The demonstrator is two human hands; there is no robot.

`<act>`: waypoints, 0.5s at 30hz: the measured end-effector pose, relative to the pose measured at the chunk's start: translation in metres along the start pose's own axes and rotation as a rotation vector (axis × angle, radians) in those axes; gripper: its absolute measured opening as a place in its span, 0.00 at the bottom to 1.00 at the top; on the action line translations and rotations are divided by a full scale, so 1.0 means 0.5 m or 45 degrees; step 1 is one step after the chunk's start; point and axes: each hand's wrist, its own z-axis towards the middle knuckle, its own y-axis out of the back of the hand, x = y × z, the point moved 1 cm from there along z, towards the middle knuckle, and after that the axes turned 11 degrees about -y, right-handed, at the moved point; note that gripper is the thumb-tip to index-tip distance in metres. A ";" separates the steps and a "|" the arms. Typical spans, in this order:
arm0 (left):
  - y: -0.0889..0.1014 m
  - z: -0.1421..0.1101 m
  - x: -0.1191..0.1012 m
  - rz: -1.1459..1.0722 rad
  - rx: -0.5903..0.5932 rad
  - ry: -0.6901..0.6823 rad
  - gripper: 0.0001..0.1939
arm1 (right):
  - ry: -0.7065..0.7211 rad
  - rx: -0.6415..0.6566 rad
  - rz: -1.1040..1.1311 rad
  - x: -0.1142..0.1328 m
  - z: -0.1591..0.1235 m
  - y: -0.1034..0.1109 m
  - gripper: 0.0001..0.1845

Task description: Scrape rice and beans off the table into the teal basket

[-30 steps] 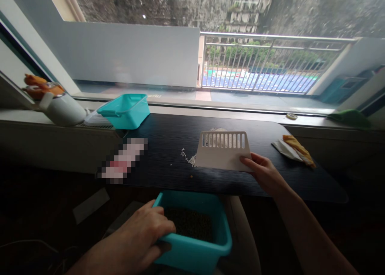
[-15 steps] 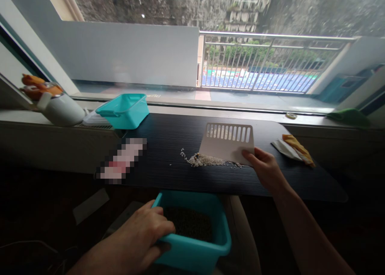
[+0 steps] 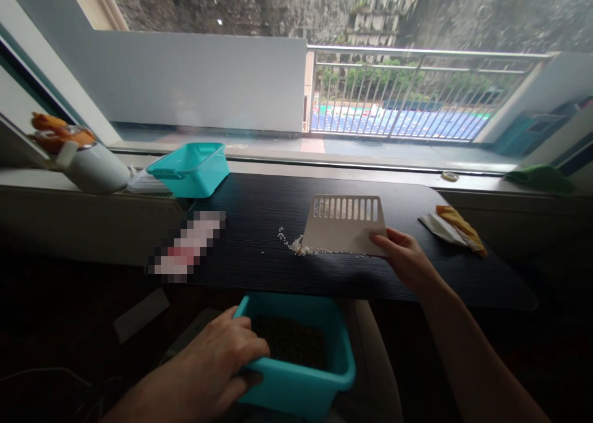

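Note:
My right hand (image 3: pixel 402 253) grips the lower right corner of a flat off-white plastic panel (image 3: pixel 340 238) with a row of slots along its top. The panel's lower edge meets a pile of small white grains (image 3: pixel 299 246) on the dark table, hiding part of it. Some grains show through the slots. My left hand (image 3: pixel 231 352) is closed on the left rim of a teal plastic bin (image 3: pixel 345 355), just below the table's front edge. Dark granules (image 3: pixel 291 343) lie inside the bin; what kind, I cannot tell.
A second teal bin (image 3: pixel 197 176) stands at the table's (image 3: pixel 259 201) back left corner. A blurred-out pinkish item (image 3: pixel 188 250) lies at the left, white and yellow cloths or wrappers (image 3: pixel 456 228) at the right. A white pot (image 3: pixel 95 167) is on the windowsill, beside the large window.
My right hand has brought the slotted panel slightly left and toward me, covering more of the white grains. My left hand and the bin stay in place.

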 end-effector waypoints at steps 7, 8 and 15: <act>0.001 0.001 -0.001 0.018 0.020 0.012 0.08 | -0.051 0.062 0.016 -0.001 -0.007 -0.007 0.17; 0.001 0.002 -0.001 0.022 0.023 0.015 0.08 | -0.049 0.061 0.012 0.000 -0.011 -0.006 0.17; -0.003 -0.002 0.001 0.024 0.030 0.021 0.08 | -0.035 0.084 -0.024 -0.006 -0.035 -0.020 0.19</act>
